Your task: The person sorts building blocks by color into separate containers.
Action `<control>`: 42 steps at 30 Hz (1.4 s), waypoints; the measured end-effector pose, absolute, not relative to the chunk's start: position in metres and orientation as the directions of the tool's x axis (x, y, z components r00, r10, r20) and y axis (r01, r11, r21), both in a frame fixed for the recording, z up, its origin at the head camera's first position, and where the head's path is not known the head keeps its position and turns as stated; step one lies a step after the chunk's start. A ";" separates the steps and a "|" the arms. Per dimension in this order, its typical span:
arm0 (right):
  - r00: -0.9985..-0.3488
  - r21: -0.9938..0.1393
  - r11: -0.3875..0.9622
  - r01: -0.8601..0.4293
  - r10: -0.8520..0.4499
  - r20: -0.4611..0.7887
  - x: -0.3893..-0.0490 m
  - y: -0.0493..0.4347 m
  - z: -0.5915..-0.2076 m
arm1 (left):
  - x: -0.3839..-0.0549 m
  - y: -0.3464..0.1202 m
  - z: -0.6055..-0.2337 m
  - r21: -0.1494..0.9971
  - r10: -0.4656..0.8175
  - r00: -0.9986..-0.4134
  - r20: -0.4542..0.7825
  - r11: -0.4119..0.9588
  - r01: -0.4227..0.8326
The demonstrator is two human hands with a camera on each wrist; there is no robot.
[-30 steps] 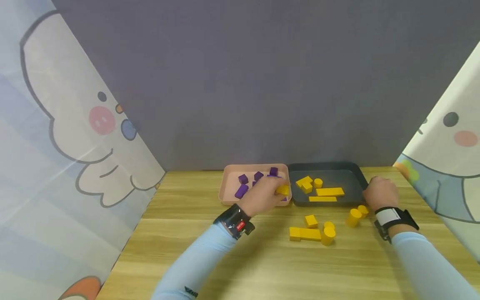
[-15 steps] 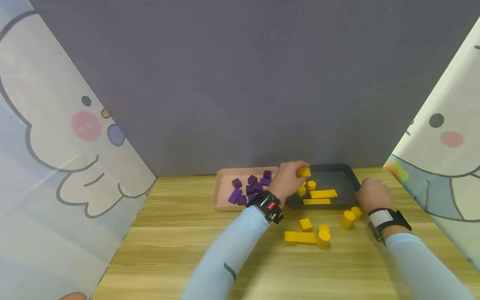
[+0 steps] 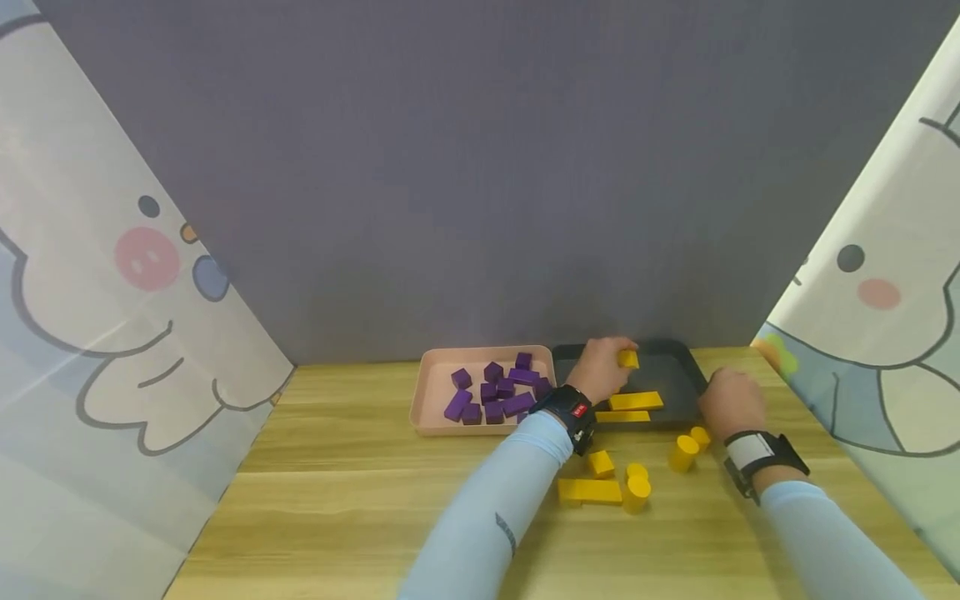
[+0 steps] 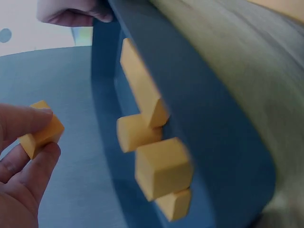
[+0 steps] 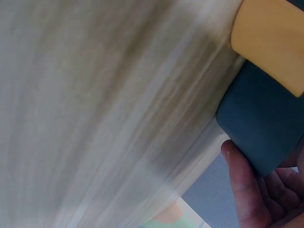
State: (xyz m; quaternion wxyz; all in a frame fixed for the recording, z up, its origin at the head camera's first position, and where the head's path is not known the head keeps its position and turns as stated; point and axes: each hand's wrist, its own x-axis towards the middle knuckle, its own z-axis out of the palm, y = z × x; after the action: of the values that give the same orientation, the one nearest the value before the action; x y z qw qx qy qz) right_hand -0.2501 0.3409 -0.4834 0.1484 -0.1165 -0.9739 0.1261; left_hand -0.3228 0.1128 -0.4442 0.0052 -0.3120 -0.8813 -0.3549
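My left hand [image 3: 597, 371] pinches a yellow cube [image 4: 46, 135] between thumb and fingers, over the dark tray [image 3: 675, 385]. In the left wrist view, the tray holds a yellow cube [image 4: 164, 168], a cylinder [image 4: 137, 133] and a long block [image 4: 140, 83]. The head view shows long yellow blocks [image 3: 636, 401] inside it, while my left hand hides part of its left side. At the tray's right end, my right hand [image 3: 733, 404] grips the wall, the thumb [image 5: 240, 178] along the outside in the right wrist view.
Left of the dark tray stands a pink tray [image 3: 423, 408] with several purple blocks [image 3: 489, 392]. In front on the wooden table [image 3: 337, 483] are yellow cylinders [image 3: 637, 492], a cube [image 3: 601, 464] and a long block [image 3: 590, 491]. More cylinders [image 3: 683, 454] stand near my right hand. A grey wall [image 3: 480, 183] rises behind.
My left hand has carried the yellow cube from the pink tray rightward to above the dark tray, uncovering purple blocks. The right hand stays on the tray's wall. The head view has shifted slightly.
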 end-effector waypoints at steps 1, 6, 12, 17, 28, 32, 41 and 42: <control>-0.930 -0.278 0.942 0.190 0.263 0.257 -0.250 0.340 -0.484 | -0.324 0.115 -0.448 0.616 0.547 -0.808 0.219 0.565 0.549; -0.935 -0.271 0.942 0.200 0.266 0.236 -0.249 0.339 -0.484 | -0.331 0.124 -0.462 0.539 0.577 -0.792 0.202 0.609 0.581; -0.936 -0.261 0.942 0.210 0.271 0.224 -0.249 0.337 -0.481 | -0.332 0.131 -0.465 0.476 0.613 -0.765 0.198 0.622 0.621; -0.939 -0.260 0.943 0.206 0.266 0.218 -0.247 0.335 -0.479 | -0.328 0.133 -0.464 0.465 0.620 -0.764 0.181 0.630 0.622; -0.939 -0.259 0.944 0.206 0.265 0.217 -0.249 0.338 -0.480 | -0.327 0.132 -0.466 0.455 0.623 -0.763 0.172 0.637 0.623; -0.937 -0.266 0.942 0.203 0.266 0.227 -0.250 0.336 -0.482 | -0.326 0.130 -0.466 0.458 0.621 -0.766 0.163 0.640 0.617; -0.938 -0.264 0.944 0.198 0.261 0.230 -0.250 0.338 -0.484 | -0.328 0.125 -0.466 0.447 0.638 -0.749 0.179 0.625 0.640; -0.937 -0.268 0.943 0.196 0.260 0.232 -0.250 0.339 -0.483 | -0.329 0.123 -0.465 0.442 0.643 -0.742 0.189 0.619 0.649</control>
State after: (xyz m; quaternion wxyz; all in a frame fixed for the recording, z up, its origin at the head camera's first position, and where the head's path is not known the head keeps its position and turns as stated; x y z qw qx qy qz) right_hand -0.2499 0.3391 -0.4833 0.1335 -0.1167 -0.9767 0.1212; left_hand -0.3293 0.1234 -0.4648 0.0060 -0.3589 -0.8997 -0.2482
